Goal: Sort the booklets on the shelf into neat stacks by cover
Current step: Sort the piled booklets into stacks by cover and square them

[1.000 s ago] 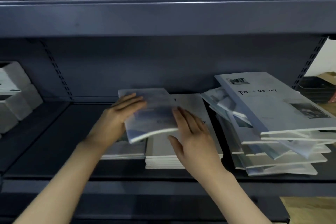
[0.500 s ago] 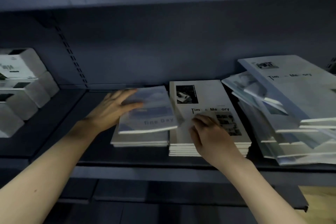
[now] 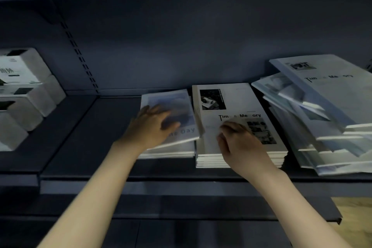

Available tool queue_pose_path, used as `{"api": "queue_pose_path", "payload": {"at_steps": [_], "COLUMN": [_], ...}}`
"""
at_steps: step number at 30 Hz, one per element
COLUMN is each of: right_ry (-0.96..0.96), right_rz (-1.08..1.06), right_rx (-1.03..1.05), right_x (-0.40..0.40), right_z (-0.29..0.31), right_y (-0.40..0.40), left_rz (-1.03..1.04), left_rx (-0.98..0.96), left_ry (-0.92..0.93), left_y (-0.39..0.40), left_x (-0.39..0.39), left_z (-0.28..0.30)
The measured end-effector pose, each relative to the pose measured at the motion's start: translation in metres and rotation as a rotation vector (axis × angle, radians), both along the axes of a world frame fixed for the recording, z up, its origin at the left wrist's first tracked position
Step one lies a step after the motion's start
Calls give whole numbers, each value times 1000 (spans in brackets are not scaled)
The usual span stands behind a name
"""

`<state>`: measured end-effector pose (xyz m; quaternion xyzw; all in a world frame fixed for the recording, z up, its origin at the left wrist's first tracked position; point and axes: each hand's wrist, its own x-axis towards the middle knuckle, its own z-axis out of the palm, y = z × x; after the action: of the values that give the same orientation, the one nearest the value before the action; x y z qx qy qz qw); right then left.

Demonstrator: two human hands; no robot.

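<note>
Three groups: we count three groups of booklets on the dark shelf point(image 3: 84, 139), set side by side from centre to right.
Left stack: we see the blue-cover stack point(image 3: 171, 153) low and flat, its top booklet point(image 3: 177, 106) printed "Day", slightly askew, its right edge raised and leaning against the stack beside it.
Middle stack: we see the white-cover stack point(image 3: 241, 159) squared up, touching the left stack; its top cover reads "Tim & Me ory", with a dark photo at upper left and another at lower right.
Right pile: we see the loose pile point(image 3: 322, 127) fanned and tilted, blue and white covers mixed, just beside the middle stack; a white cover with the same title lies on top.
Left hand: we find the left hand point(image 3: 151, 127) flat on the top blue booklet, fingers straight and slightly spread, pressing down, gripping nothing.
Right hand: we find the right hand point(image 3: 239, 143) resting on the top white cover, fingers curled under toward the palm; we cannot tell whether they pinch the cover or only rest on it.
Side bay: we note white boxes point(image 3: 24, 90) stacked in the next bay at left, well apart from the booklets.
Image quality: we note motion blur on the left hand and the right pile.
</note>
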<state>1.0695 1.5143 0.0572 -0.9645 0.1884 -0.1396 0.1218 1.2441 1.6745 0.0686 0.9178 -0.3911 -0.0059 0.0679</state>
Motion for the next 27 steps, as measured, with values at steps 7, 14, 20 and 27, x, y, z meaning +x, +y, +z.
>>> {"api": "queue_pose_path", "payload": {"at_steps": [7,14,20,27], "right_ry": [6,-55,-118,-147], "right_rz": [-46,-89,-95,-98], "right_rx": [-4,-13,27,72], "right_x": [6,8,7,7], "right_z": [-6,-19,-23,-23], "right_y": [3,5,5,8], "left_rz": [-161,-282,-361,-348], "left_rx": [82,72,-41,-93], "left_ry": [46,52,60,92], "left_y": [-3,14,21,35], "left_x": [-27,-18,-8,-5], "left_z": [-16,-16,-18,-9]}}
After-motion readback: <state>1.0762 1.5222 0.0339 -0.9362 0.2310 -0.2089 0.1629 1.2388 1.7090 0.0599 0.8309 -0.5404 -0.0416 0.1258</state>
